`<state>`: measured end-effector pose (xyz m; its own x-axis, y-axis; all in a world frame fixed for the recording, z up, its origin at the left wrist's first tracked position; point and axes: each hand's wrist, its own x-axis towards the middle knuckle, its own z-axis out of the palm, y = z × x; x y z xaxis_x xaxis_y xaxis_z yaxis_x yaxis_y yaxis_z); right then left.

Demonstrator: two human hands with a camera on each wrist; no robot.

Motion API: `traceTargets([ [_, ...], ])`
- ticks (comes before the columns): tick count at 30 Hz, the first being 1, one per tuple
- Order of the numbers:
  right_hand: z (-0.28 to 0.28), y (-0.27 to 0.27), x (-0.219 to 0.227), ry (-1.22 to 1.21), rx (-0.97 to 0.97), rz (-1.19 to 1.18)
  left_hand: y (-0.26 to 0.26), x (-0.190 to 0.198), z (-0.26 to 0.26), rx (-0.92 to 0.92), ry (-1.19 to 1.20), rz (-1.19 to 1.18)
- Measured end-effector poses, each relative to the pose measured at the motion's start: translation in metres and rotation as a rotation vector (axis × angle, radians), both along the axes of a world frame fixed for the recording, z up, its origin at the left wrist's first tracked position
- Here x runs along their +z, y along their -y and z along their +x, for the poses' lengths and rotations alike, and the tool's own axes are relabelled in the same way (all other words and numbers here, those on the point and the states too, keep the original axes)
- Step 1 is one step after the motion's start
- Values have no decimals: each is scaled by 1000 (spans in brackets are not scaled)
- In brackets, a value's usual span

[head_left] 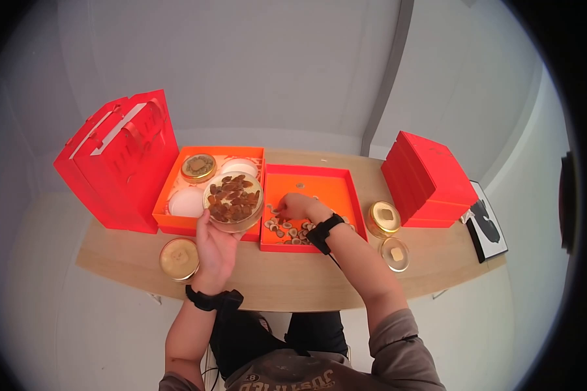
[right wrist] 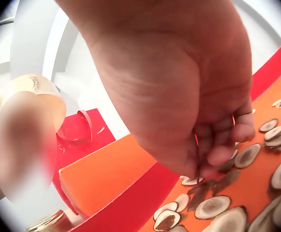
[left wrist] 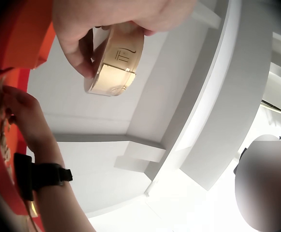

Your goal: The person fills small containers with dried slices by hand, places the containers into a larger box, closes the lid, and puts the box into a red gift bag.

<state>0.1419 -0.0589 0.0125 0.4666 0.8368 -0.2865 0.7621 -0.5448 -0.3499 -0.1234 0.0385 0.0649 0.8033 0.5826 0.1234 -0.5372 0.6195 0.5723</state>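
My left hand (head_left: 217, 249) holds up a round, shallow clear jar (head_left: 233, 202) of amber-brown dried pieces, its fingers and thumb around the side. In the left wrist view, a gold label shows on the jar's wall (left wrist: 115, 72). My right hand (head_left: 298, 207) reaches down into the red tray with an orange inside (head_left: 319, 179). Its bunched fingertips pinch at dark brown dried pieces (right wrist: 201, 193) low over the tray floor. Dark-rimmed pale dried slices (right wrist: 213, 207) lie scattered around those fingers.
Left of the tray stands an orange box (head_left: 169, 221) with round recesses and one filled jar (head_left: 199, 167). A red gift bag (head_left: 124, 163) is behind it. Gold-rimmed lids or jars (head_left: 179, 259) (head_left: 384, 218) flank both sides. Red boxes (head_left: 427, 179) and a framed picture (head_left: 488, 221) stand right.
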Motion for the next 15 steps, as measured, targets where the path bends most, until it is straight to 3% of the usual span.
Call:
traceTargets([
  [4,3,1,4,-207,-53,16,1,1,-1,1,1,-1],
  [6,-1,4,7,-337,-167,89,2,2,-2,12,4,2],
  [10,0,1,6,-402,-108,53,4,3,0,11,0,-8],
  [13,1,1,0,-318,-113,63,3,1,1,-21,10,13],
  [15,6,-1,-6,-418,-151,121,4,2,1,-26,9,18],
])
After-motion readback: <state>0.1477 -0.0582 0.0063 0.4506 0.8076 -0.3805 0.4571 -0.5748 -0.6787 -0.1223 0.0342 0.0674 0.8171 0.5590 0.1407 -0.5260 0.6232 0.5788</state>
